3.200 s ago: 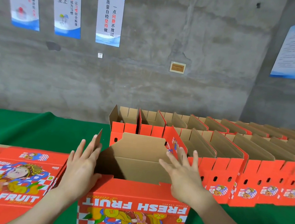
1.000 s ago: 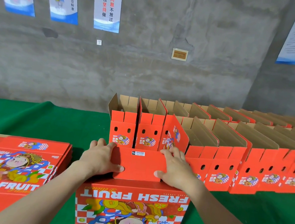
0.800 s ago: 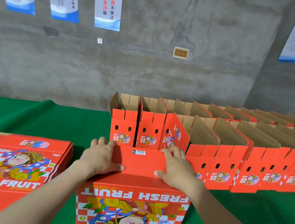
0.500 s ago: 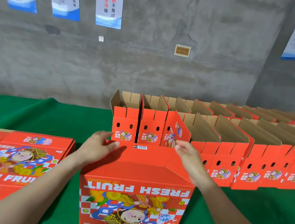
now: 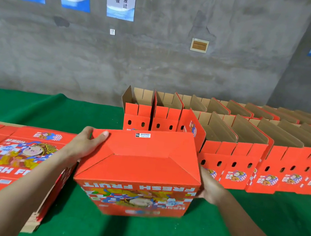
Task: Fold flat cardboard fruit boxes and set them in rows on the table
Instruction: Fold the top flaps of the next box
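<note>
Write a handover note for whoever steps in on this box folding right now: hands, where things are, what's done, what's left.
Left-hand grip: holds the far left top corner of the red printed cardboard fruit box, thumb on top.
Right-hand grip: against the box's right side, fingers hidden.
Box: upside down, bottom flaps closed.
Done: two rows of folded open red cardboard boxes on the green table, right.
To do: likely turn this box upright and add it to a row; the stack of flat red cardboard boxes at left awaits folding.
</note>
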